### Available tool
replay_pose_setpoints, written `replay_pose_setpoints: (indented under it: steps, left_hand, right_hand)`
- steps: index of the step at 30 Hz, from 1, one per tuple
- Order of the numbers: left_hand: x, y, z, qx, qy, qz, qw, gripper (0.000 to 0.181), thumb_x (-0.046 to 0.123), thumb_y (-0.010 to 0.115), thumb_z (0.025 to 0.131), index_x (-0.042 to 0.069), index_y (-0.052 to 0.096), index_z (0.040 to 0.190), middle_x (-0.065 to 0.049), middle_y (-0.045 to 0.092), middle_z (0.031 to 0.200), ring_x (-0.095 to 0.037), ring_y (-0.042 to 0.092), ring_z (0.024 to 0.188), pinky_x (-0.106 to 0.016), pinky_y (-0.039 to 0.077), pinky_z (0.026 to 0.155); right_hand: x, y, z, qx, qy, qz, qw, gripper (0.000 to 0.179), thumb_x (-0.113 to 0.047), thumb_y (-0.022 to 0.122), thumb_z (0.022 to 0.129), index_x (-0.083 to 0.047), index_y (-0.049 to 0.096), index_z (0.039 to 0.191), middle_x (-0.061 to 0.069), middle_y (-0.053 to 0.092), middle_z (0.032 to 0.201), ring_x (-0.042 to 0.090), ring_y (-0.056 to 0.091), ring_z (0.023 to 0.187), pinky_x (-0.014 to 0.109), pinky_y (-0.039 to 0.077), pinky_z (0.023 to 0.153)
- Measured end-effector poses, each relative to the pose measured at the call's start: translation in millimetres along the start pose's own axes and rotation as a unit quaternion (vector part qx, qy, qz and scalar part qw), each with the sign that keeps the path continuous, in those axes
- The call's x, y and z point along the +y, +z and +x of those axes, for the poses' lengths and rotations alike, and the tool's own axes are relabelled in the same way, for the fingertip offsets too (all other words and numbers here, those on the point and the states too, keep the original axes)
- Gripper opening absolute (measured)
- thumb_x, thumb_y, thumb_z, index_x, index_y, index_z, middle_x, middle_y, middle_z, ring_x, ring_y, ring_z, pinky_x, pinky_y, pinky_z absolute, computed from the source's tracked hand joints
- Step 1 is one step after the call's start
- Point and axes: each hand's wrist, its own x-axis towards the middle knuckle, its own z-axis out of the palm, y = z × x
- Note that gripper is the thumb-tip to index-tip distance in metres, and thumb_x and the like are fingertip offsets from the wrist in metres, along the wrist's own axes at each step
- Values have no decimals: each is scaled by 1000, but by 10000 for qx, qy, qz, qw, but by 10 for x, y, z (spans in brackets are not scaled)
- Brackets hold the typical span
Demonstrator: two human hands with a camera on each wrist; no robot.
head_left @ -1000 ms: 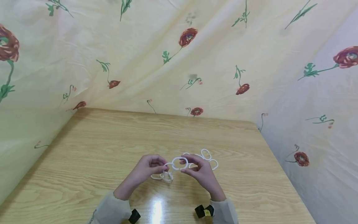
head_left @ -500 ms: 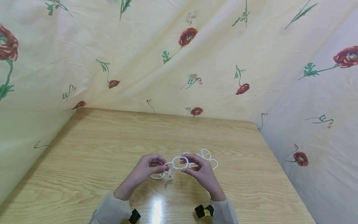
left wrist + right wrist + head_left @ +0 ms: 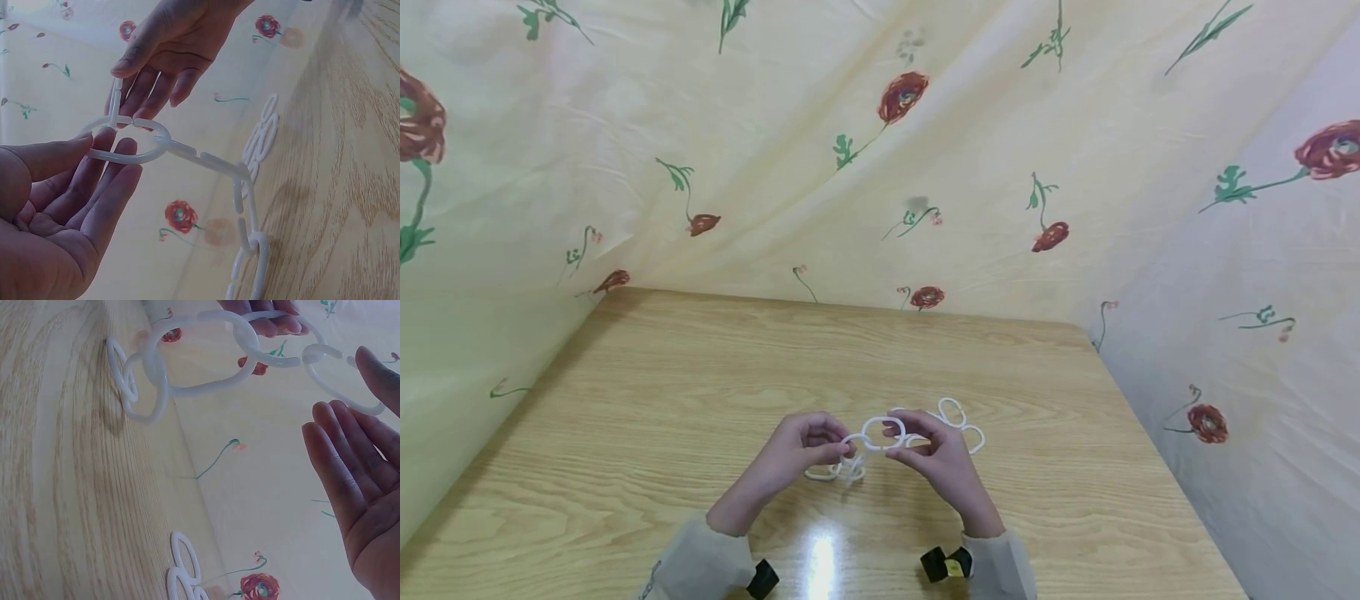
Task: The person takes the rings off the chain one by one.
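Observation:
A white plastic chain link [image 3: 883,418] with a small gap in its side is pinched between the thumb and fingers of my right hand [image 3: 942,454]. My left hand [image 3: 797,446] pinches the neighbouring link [image 3: 119,157], and in the wrist views the two links pass through each other. From the left-hand link, several joined links [image 3: 242,187] trail down to the wood tabletop below. Both hands are raised above the table, close together. The right fingertips partly cover their link in the head view.
Several more white links [image 3: 964,408] lie on the wooden table [image 3: 715,358], beyond and to the right of my right hand, which hides some of them. A floral cloth [image 3: 760,125] hangs behind and at both sides. Black wrist devices [image 3: 763,578] sit by the sleeves.
The dangling links below my left hand have shifted slightly and bunched lower. Both hands keep nearly the same place and hold the same links.

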Motion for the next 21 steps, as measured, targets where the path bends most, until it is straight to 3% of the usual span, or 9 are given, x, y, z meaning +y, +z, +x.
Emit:
replay_pose_setpoints:
  steps: [8, 21]
  left_hand:
    - [2, 11, 2, 25, 44, 72, 10000, 30, 11, 66, 91, -13, 60, 108, -25, 69, 98, -31, 70, 90, -36, 61, 79]
    - [8, 28, 9, 30, -11, 47, 10000, 26, 10, 66, 91, -11, 61, 107, -25, 69, 98, -28, 70, 88, -36, 61, 76]
  right_hand:
    - [-9, 3, 3, 70, -22, -38, 10000, 45, -7, 77, 80, 0, 62, 122, 23, 69, 109, -2, 64, 98, 25, 61, 73]
    - [13, 8, 6, 37, -22, 25, 10000, 45, -6, 76, 80, 1, 62, 122, 24, 68, 110, -3, 64, 98, 25, 61, 74]
